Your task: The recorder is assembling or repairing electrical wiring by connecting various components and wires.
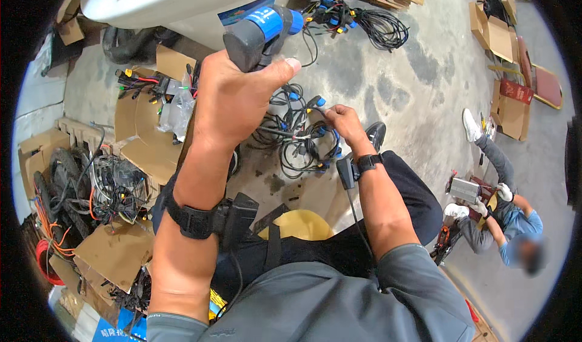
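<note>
Raised in front of me, my left hand (233, 96) is closed around a thick black-and-blue cylindrical tool (260, 30) with a blue end; its exact kind I cannot make out. The fingers behind it are hidden, while the thumb shows on its near side. Lower and to the right, my right hand (345, 124) pinches a black cable at the edge of a loose tangle of cables (297, 133) with blue connectors on the floor. A dark strapped-on device sits on each of my forearms.
Beyond lies another bundle of black cables (382, 30). To the left are an open cardboard box (136, 114) with wire harnesses, black tyres (66, 184) and a white rounded body (176, 5). At right, a gloved person (521, 221) handles a silver box (464, 190) near a chair (547, 87).
</note>
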A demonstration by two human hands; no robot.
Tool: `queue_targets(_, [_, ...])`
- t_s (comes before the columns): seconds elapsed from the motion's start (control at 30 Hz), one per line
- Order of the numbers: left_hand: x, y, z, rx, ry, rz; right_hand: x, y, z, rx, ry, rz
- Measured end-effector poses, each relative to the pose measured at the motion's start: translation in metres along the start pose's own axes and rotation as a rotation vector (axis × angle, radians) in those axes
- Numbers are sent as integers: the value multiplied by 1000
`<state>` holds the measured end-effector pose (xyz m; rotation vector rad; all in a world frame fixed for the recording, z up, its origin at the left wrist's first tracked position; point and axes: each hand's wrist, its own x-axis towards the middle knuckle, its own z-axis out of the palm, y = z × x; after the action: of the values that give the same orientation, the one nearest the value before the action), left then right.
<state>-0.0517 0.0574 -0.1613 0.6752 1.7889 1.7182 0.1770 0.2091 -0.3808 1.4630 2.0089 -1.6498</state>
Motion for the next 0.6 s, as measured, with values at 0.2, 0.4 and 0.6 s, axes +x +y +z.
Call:
queue_targets(0.2, [-1, -1, -3, 52, -44, -12, 12, 7, 28, 79, -109, -174])
queue_targets(0.4, [-15, 13, -11, 129, 4, -89, 15, -21, 70, -132, -305, -190])
queue_targets(0.6, [-12, 19, -5, -25, 38, -189, 92, 60, 117, -325, -333, -576])
